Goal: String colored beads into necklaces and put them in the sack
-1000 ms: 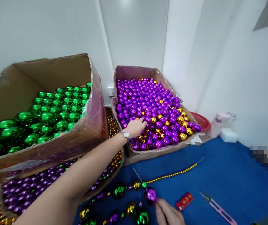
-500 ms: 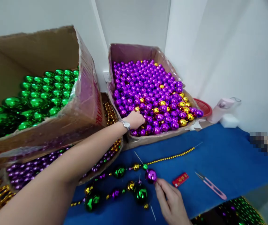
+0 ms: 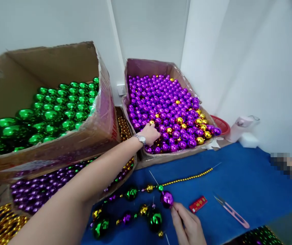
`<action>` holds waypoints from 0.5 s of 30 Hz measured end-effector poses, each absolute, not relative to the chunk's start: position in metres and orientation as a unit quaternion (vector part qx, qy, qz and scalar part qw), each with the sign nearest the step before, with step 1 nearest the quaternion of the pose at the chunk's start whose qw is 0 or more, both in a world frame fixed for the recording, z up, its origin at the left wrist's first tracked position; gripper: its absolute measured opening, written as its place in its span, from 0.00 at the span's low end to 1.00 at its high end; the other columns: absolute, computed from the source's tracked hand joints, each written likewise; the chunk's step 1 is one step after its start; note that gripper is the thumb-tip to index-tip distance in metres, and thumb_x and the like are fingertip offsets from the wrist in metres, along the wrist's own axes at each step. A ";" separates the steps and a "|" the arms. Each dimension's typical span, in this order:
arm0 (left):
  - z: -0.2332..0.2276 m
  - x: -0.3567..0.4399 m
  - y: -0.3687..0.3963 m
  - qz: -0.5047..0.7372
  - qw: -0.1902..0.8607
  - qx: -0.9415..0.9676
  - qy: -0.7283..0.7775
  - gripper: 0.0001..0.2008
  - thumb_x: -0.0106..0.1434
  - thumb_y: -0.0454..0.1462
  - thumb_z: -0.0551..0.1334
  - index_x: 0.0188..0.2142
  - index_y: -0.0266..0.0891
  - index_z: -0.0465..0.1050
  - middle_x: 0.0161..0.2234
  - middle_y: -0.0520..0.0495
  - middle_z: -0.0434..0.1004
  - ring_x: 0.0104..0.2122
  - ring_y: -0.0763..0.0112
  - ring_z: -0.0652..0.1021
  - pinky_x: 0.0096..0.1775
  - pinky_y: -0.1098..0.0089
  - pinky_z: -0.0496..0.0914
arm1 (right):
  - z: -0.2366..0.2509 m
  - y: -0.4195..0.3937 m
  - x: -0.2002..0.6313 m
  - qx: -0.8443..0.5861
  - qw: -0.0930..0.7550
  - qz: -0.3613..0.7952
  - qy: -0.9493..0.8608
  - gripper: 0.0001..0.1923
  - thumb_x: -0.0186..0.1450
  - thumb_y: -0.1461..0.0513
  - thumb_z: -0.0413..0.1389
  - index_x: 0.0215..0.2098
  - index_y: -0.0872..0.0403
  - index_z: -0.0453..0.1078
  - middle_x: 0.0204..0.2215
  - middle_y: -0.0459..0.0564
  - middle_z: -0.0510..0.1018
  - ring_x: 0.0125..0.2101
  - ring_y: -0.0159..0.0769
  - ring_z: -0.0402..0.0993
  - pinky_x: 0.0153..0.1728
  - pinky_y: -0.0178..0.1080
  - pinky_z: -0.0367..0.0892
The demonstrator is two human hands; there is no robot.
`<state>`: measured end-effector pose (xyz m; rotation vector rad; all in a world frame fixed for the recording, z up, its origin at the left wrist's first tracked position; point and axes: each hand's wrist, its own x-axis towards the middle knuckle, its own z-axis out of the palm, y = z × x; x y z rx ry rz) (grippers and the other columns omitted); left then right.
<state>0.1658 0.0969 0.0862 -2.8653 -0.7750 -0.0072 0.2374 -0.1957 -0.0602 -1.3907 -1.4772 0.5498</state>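
My left hand (image 3: pixel 151 134), with a watch (image 3: pixel 141 139) at the wrist, reaches among shiny purple and gold balls in a cardboard box (image 3: pixel 138 163). Its fingers are bent closed, their tips partly hidden, and a gold ball (image 3: pixel 152 123) lies against them. Over the blue cloth, my right hand (image 3: pixel 187 223) pinches the lower side of a large purple ball (image 3: pixel 166 199). That ball hangs on a bead string beside a small green bead (image 3: pixel 160 188). Large green balls (image 3: pixel 155 220), gold balls (image 3: pixel 144 210) and a strand of tiny gold beads (image 3: pixel 189 178) lie around it.
At left stands a taller carton (image 3: pixel 105 112) of green balls, with purple beads (image 3: pixel 44 187) and gold bead strands (image 3: pixel 0 221) below. Pink thread snips (image 3: pixel 232 212) and a red packet (image 3: pixel 198 204) lie on the blue cloth (image 3: pixel 248 173). A red basin (image 3: pixel 221 126) sits behind.
The whole view has shifted, so things appear slightly lower. My left hand stays among the balls in the box, and my right hand keeps its pinch on the large purple ball.
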 end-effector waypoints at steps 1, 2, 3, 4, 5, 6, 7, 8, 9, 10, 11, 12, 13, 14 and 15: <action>0.092 0.161 0.095 -0.021 0.074 -0.961 -0.266 0.09 0.43 0.30 0.66 0.28 0.36 0.73 0.26 0.40 0.76 0.39 0.53 0.68 0.40 0.59 0.60 | -0.060 -0.196 0.236 -0.577 0.499 0.220 -0.608 0.11 0.69 0.61 0.46 0.41 0.53 0.70 0.27 0.49 0.75 0.26 0.31 0.74 0.28 0.27 0.66; 0.099 0.155 0.091 -0.043 0.062 -0.959 -0.273 0.11 0.44 0.32 0.66 0.31 0.36 0.73 0.27 0.41 0.76 0.38 0.54 0.69 0.39 0.59 0.61 | -0.058 -0.197 0.235 -0.582 0.504 0.211 -0.602 0.11 0.69 0.60 0.46 0.40 0.53 0.70 0.27 0.49 0.76 0.26 0.32 0.74 0.28 0.27 0.66; 0.105 0.148 0.085 -0.068 0.050 -0.956 -0.281 0.14 0.47 0.35 0.65 0.35 0.35 0.73 0.29 0.41 0.76 0.37 0.55 0.70 0.38 0.60 0.63 | -0.057 -0.197 0.233 -0.591 0.510 0.203 -0.592 0.12 0.69 0.59 0.46 0.39 0.53 0.71 0.26 0.49 0.75 0.26 0.32 0.74 0.28 0.27 0.67; 0.111 0.140 0.078 -0.089 0.044 -0.953 -0.286 0.15 0.51 0.37 0.63 0.40 0.35 0.71 0.32 0.41 0.76 0.37 0.57 0.71 0.37 0.61 0.64 | -0.054 -0.197 0.231 -0.601 0.516 0.196 -0.578 0.13 0.69 0.58 0.46 0.39 0.53 0.71 0.25 0.49 0.75 0.26 0.33 0.75 0.28 0.27 0.67; 0.115 0.132 0.069 -0.115 0.025 -0.950 -0.290 0.17 0.55 0.38 0.60 0.44 0.35 0.69 0.34 0.42 0.76 0.36 0.60 0.72 0.37 0.63 0.65 | -0.052 -0.197 0.228 -0.610 0.523 0.189 -0.564 0.14 0.69 0.57 0.46 0.37 0.53 0.72 0.24 0.49 0.75 0.25 0.33 0.74 0.28 0.27 0.67; 0.118 0.123 0.059 -0.149 -0.017 -0.944 -0.293 0.17 0.58 0.39 0.58 0.47 0.36 0.67 0.37 0.43 0.75 0.35 0.63 0.73 0.37 0.65 0.66 | -0.050 -0.198 0.226 -0.616 0.530 0.184 -0.552 0.15 0.68 0.56 0.46 0.36 0.53 0.72 0.23 0.48 0.75 0.24 0.33 0.74 0.28 0.28 0.67; 0.118 0.114 0.047 -0.187 -0.082 -0.934 -0.293 0.18 0.61 0.39 0.56 0.49 0.37 0.65 0.38 0.44 0.75 0.35 0.66 0.73 0.36 0.67 0.67 | -0.047 -0.198 0.223 -0.620 0.537 0.180 -0.543 0.16 0.68 0.55 0.46 0.34 0.53 0.72 0.22 0.48 0.74 0.23 0.33 0.74 0.27 0.28 0.67; 0.117 0.105 0.035 -0.242 -0.192 -0.905 -0.293 0.17 0.61 0.39 0.56 0.50 0.37 0.64 0.39 0.44 0.75 0.35 0.68 0.74 0.36 0.68 0.68 | -0.045 -0.198 0.221 -0.620 0.543 0.176 -0.538 0.17 0.68 0.54 0.46 0.33 0.53 0.72 0.22 0.48 0.74 0.23 0.33 0.73 0.27 0.28 0.67; 0.113 0.096 0.023 -0.293 -0.312 -0.856 -0.291 0.17 0.61 0.39 0.58 0.49 0.38 0.65 0.39 0.45 0.74 0.35 0.69 0.75 0.36 0.69 0.69 | -0.043 -0.199 0.220 -0.618 0.548 0.173 -0.536 0.17 0.68 0.54 0.47 0.33 0.53 0.72 0.23 0.48 0.75 0.23 0.33 0.74 0.27 0.28 0.67; 0.107 0.088 0.010 -0.332 -0.419 -0.793 -0.292 0.18 0.59 0.38 0.60 0.49 0.38 0.65 0.39 0.45 0.74 0.34 0.69 0.76 0.35 0.69 0.70 | -0.042 -0.199 0.218 -0.616 0.550 0.173 -0.537 0.16 0.68 0.54 0.47 0.33 0.53 0.72 0.23 0.49 0.75 0.24 0.34 0.74 0.28 0.29 0.68; 0.100 0.080 -0.001 -0.363 -0.503 -0.726 -0.297 0.18 0.58 0.38 0.62 0.48 0.39 0.66 0.39 0.45 0.74 0.33 0.70 0.76 0.35 0.70 0.70 | -0.041 -0.200 0.217 -0.611 0.550 0.177 -0.541 0.16 0.68 0.54 0.47 0.33 0.53 0.72 0.24 0.50 0.76 0.25 0.34 0.74 0.28 0.29 0.68; 0.092 0.072 -0.012 -0.382 -0.561 -0.668 -0.305 0.19 0.56 0.37 0.64 0.48 0.40 0.67 0.40 0.46 0.74 0.33 0.70 0.76 0.35 0.70 0.71 | -0.040 -0.200 0.216 -0.606 0.549 0.183 -0.547 0.16 0.68 0.54 0.47 0.34 0.53 0.72 0.25 0.50 0.76 0.26 0.35 0.74 0.28 0.29 0.68; 0.085 0.066 -0.022 -0.396 -0.602 -0.619 -0.311 0.20 0.55 0.36 0.65 0.48 0.40 0.68 0.40 0.46 0.74 0.33 0.71 0.77 0.35 0.71 0.71 | -0.039 -0.200 0.215 -0.599 0.546 0.190 -0.554 0.15 0.68 0.55 0.47 0.34 0.53 0.72 0.25 0.50 0.76 0.26 0.35 0.74 0.28 0.30 0.68; 0.077 0.060 -0.031 -0.407 -0.633 -0.578 -0.315 0.21 0.54 0.35 0.66 0.48 0.41 0.68 0.41 0.46 0.74 0.33 0.71 0.77 0.35 0.71 0.71 | -0.039 -0.201 0.215 -0.593 0.541 0.196 -0.562 0.15 0.68 0.55 0.47 0.34 0.53 0.72 0.24 0.50 0.75 0.26 0.35 0.74 0.28 0.30 0.67; 0.070 0.054 -0.039 -0.412 -0.659 -0.543 -0.316 0.21 0.54 0.35 0.67 0.48 0.41 0.69 0.41 0.46 0.74 0.33 0.71 0.77 0.35 0.72 0.71 | -0.039 -0.201 0.213 -0.588 0.536 0.202 -0.571 0.15 0.68 0.55 0.46 0.34 0.53 0.72 0.24 0.50 0.75 0.25 0.35 0.74 0.28 0.30 0.67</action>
